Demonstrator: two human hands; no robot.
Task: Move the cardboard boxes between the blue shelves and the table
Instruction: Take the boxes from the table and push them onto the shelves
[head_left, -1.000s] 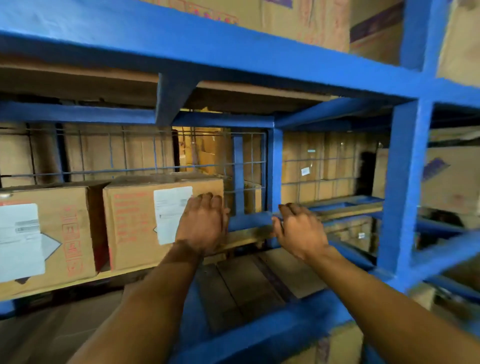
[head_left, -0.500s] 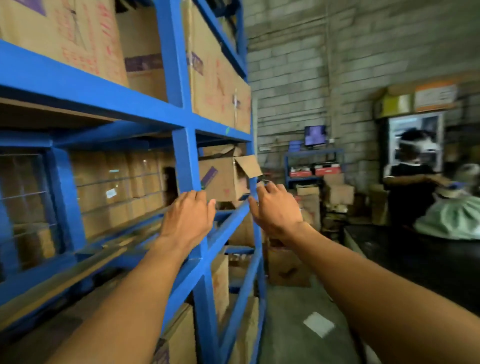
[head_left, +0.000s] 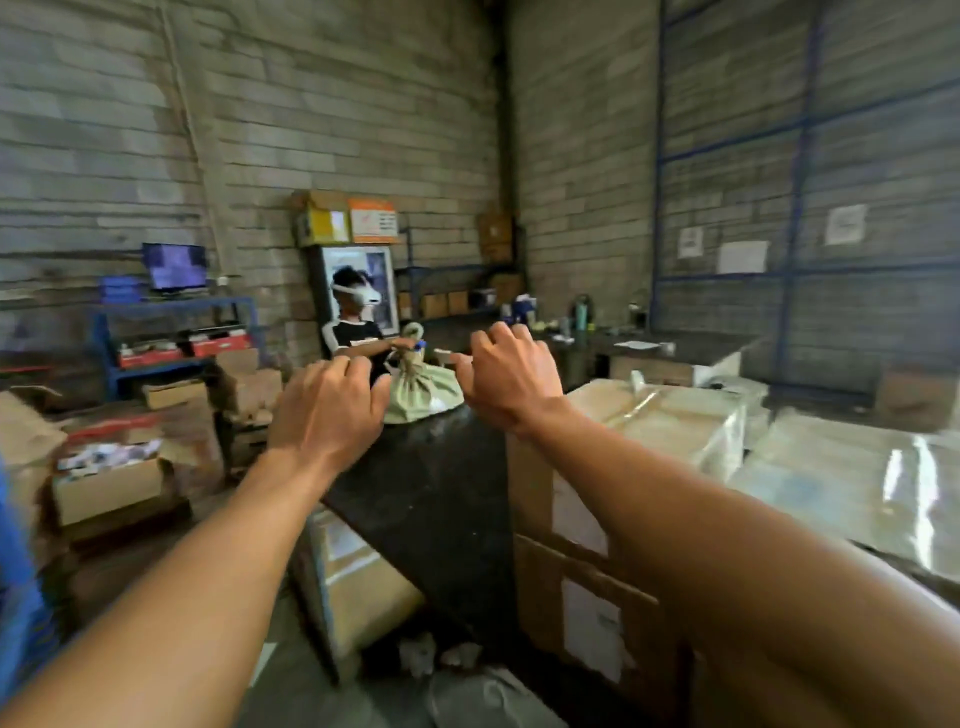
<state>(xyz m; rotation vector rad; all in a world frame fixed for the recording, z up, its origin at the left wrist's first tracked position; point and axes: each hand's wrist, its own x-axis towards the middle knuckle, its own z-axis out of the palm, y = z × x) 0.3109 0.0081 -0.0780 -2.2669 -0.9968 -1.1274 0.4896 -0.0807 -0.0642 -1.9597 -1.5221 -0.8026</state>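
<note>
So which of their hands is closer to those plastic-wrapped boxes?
Right. The right hand hovers just left of the plastic-wrapped boxes; the left hand is farther left, across the black tabletop.

Person (head_left: 353, 325) w/ headset behind tied green sack (head_left: 423, 389), monitor (head_left: 174, 266) by brick wall (head_left: 311, 104)

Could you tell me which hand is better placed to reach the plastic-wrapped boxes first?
Probably the right hand: it hovers empty beside the plastic-wrapped boxes, which lie on its side. The left hand, also empty, is across the black table from them.
</note>
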